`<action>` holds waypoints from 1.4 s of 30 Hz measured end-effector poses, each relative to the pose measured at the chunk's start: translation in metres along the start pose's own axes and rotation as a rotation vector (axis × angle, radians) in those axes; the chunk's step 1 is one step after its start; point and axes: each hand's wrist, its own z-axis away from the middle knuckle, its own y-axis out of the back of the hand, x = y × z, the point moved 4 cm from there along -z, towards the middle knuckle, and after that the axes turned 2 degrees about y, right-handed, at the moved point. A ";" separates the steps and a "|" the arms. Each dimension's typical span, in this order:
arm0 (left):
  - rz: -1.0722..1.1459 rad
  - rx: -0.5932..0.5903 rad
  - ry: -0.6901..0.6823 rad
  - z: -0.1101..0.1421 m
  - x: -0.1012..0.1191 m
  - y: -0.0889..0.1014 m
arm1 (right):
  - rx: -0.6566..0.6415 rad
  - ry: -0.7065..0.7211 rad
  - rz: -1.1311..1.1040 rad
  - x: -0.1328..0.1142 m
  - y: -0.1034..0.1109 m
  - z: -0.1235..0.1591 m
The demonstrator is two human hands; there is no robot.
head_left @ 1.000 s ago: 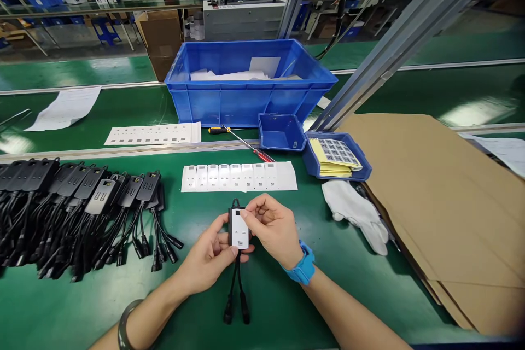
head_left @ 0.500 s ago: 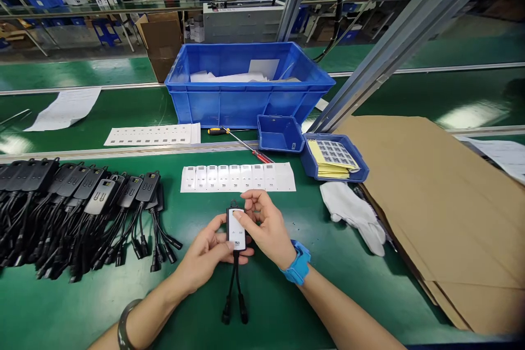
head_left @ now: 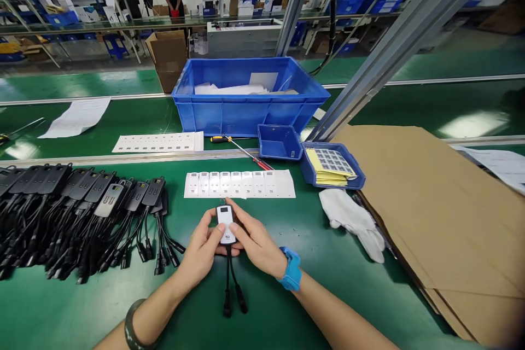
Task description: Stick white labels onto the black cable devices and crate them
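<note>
Both hands hold a small black controller box [head_left: 218, 228] with a white label [head_left: 226, 217] on its face and a dark window near the top. Two short black cables [head_left: 228, 279] with plugs hang from its lower end. My left hand [head_left: 200, 251] grips its left side, thumb on the label. My right hand [head_left: 259, 246] closes on the right side, its thumb pressing the label too. Just beyond lies a sheet of white labels [head_left: 283, 185]. To the left, several similar black controllers [head_left: 84, 188] lie in rows, cables toward me.
A large blue bin [head_left: 250, 112] holds white papers. Near it are a small blue tray [head_left: 279, 142], a tray with yellow-backed stickers [head_left: 331, 167] and screwdrivers [head_left: 250, 154]. A white glove [head_left: 353, 221] and cardboard sheets [head_left: 443, 219] lie right. A metal post [head_left: 381, 60] slants overhead.
My right hand has come down from the controller's top edge and its thumb now presses the label. The controller sits slightly further left, its dark window now uncovered. The camera has tilted up.
</note>
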 end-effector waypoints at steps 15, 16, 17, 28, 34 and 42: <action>-0.466 -0.104 -0.220 -0.016 0.017 0.011 | 0.195 0.007 0.820 -0.013 0.038 0.002; -0.725 -0.059 -0.311 -0.020 0.020 0.018 | 0.243 -0.083 0.917 -0.008 0.052 0.007; -0.973 -0.001 -0.389 -0.023 0.022 0.024 | 0.290 -0.172 0.993 -0.002 0.067 0.010; -1.716 0.312 -0.474 -0.038 0.011 0.042 | 0.508 0.089 0.751 0.017 0.114 -0.056; -1.716 0.360 -0.473 -0.029 0.011 0.037 | 0.632 0.221 0.377 0.025 0.120 -0.058; -1.720 0.727 -0.365 -0.011 0.056 0.070 | 0.913 0.133 -0.098 0.021 0.123 -0.037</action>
